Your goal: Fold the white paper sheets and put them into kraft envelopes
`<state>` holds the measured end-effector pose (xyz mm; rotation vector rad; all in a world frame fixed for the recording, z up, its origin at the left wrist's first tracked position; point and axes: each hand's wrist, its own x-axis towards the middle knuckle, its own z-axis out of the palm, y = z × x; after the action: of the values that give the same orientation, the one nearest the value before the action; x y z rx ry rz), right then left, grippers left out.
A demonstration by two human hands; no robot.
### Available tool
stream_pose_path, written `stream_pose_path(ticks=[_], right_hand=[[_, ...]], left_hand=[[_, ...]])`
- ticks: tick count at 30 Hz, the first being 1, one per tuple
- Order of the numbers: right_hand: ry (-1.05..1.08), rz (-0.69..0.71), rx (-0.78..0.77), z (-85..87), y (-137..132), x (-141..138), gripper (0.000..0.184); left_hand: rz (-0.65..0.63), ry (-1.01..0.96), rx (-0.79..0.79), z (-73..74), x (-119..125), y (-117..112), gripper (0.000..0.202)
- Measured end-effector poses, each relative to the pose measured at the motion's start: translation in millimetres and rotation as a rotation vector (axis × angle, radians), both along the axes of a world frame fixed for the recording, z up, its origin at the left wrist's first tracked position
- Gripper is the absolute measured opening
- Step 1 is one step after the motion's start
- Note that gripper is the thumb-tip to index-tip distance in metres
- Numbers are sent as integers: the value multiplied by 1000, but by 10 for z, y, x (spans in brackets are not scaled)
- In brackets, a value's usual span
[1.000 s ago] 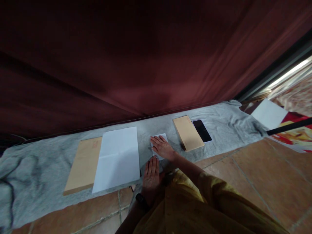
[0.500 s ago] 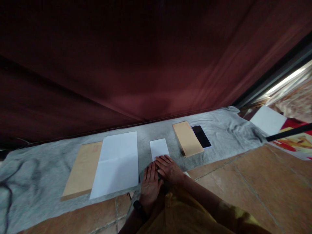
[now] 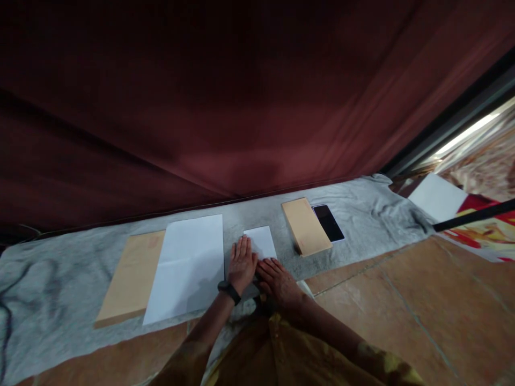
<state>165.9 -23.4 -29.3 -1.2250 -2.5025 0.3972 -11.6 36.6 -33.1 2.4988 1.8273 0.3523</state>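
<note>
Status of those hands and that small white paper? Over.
Left hand open, over left edge of small white paper; right hand open at near edge. Paper on gray cloth. Brown envelope, phone to the right, apart.

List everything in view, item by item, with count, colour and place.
Small paper: 1, white, under the left hand
Large sheet: 1 visible, white, overlapping the wide envelope
Wide envelope: 1 visible, tan, left
Narrow envelope: 1 visible, tan, right of the small paper
Phone: 1, black screen, beside the narrow envelope
Cloth: 1, grey, beneath these
Curtain: 1, dark red, behind
Floor tiles: several, orange-brown, below
Far sheet: 1, white, far right
Printed sheet: 1, red and yellow, far right
Wristband: 1, black, left wrist
Sleeves: 2, mustard, bottom
Left hand, right hand: 2, bare, centre
</note>
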Motion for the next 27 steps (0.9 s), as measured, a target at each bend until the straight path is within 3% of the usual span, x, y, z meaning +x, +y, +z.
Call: stream_pose_path(ticks=[7, 27], right_hand=[[-29, 4, -25, 47, -38, 26, 49], [-53, -37, -45, 79, -154, 187, 51]], left_hand=[[2, -18, 22, -70, -50, 150, 62], [-20, -22, -13, 27, -64, 207, 65]])
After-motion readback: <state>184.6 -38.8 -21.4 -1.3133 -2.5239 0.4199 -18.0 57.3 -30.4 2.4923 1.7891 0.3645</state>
